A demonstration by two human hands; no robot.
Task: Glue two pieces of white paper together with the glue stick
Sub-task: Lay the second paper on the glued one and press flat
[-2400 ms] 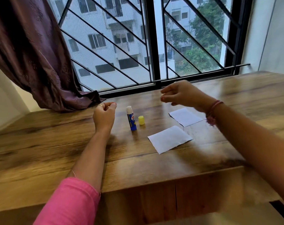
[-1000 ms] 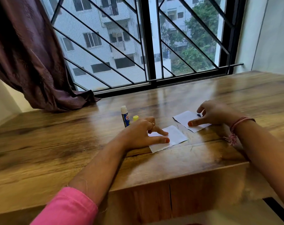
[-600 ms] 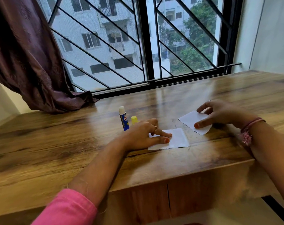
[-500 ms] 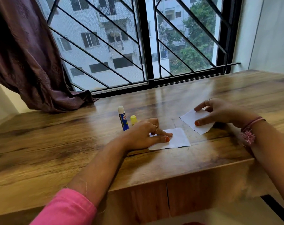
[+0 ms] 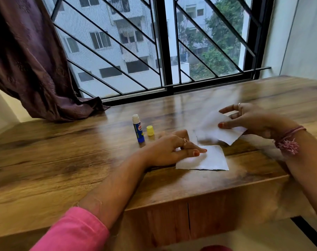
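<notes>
Glue stick [image 5: 138, 130] upright on table [image 5: 63, 160], uncapped; yellow cap [image 5: 150, 130] beside it. Rigid, light: take by barrel. Left hand [image 5: 174, 150], fingers flat, presses lower paper [image 5: 211, 159] down. Right hand [image 5: 248, 118] pinches upper paper [image 5: 224, 135] at its edge, lifted, blurred. Sheets flimsy, crease easily; hold by edges.

Wooden table [image 5: 67, 171] with flat white paper [image 5: 211, 159], upright uncapped glue stick [image 5: 138, 129], yellow cap [image 5: 150, 130].

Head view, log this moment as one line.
left hand: presses near paper | right hand: pinches far paper, lifted | glue stick: uncapped, upright
</notes>
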